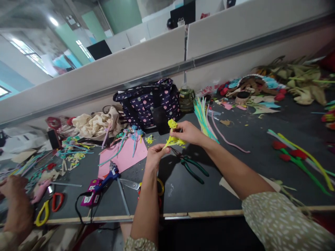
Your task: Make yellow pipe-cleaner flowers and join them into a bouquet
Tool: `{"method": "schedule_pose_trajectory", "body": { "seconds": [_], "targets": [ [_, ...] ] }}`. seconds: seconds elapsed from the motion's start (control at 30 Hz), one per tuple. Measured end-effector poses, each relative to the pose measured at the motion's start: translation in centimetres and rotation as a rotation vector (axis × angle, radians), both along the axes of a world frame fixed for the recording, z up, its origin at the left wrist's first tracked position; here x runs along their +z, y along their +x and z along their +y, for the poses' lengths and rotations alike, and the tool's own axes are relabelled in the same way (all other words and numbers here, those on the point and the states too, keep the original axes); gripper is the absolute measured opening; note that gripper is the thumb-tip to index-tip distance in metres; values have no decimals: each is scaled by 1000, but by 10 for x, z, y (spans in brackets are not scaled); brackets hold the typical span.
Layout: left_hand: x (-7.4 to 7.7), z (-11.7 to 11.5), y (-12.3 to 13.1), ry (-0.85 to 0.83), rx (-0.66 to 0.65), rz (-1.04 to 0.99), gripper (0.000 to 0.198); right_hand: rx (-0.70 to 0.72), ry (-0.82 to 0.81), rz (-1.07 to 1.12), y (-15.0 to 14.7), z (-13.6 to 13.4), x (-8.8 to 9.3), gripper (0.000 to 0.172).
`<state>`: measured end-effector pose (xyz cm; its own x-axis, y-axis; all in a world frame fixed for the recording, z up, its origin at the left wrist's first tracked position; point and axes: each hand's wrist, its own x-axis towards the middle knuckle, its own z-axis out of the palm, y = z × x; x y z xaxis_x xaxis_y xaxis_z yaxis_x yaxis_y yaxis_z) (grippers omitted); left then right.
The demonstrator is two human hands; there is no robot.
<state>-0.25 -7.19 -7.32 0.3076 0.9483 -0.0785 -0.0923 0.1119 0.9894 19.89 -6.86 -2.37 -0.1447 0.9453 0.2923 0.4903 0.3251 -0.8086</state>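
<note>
Left fingers [166, 150] and right fingers [179, 133] hold a fuzzy yellow sprig [173, 140] near green-handled pliers [185, 161].

Along the table's [235, 139] far edge stand one polka-dot bag [146, 101] and one green jug [186, 99]. Towards the near edge lie two pairs of scissors [128, 183], one purple box [90, 193], one blue glue gun [111, 176] and one pair of pliers [185, 160]; towards the right edge, three red flower heads [297, 153]. One yellow flower [172, 123] is above.
</note>
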Motion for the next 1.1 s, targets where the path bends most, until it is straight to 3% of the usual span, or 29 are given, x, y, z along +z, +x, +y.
{"method": "schedule_pose_trajectory", "body": {
  "seconds": [0.27,0.33,0.67,0.9,1.1],
  "targets": [
    [5,-5,1,-153,-176,-170,44,31,33,63,4,0,2,15],
    [4,-5,2,-162,-186,-200,42,55,31,59,4,0,3,15],
    [-3,-3,8,-101,-14,-218,34,82,-10,99,1,1,1,20],
    [-3,-3,9,-91,-100,-253,37,157,-53,193,-3,3,-5,17],
    [-7,1,8,3,68,-223,19,131,-62,84,-12,2,-8,15]
  ]
}}
